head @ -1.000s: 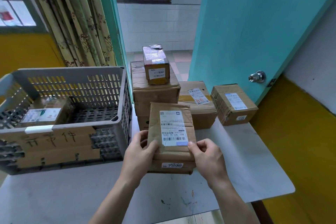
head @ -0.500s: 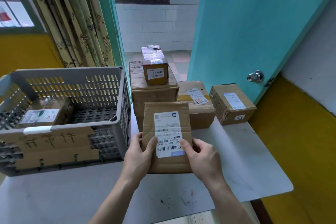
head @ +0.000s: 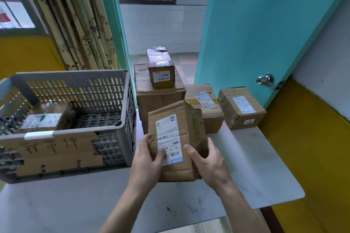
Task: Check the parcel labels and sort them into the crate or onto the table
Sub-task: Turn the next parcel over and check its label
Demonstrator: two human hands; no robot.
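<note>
**Parcel held for label check**

Left hand (head: 146,159) and right hand (head: 206,159) gripped the brown parcel (head: 176,142) by its sides, white label (head: 169,139) facing up, tilted above the surface (head: 246,161). Grey crate (head: 113,98) stood left, one box (head: 45,117) inside.

Brown cardboard parcel (head: 176,138), flat and creased, held tilted above the tabletop (head: 255,157), white barcode label (head: 169,139) facing up, upside down to the viewer. Grey slotted crate (head: 75,89) at left on the tabletop, cardboard strip with handwritten characters across its front, one labelled parcel (head: 45,117) lying in its left end. Four more brown parcels behind: small taped box (head: 160,67) atop a large box (head: 159,96), two labelled boxes (head: 205,106) (head: 241,108) to the right.
</note>
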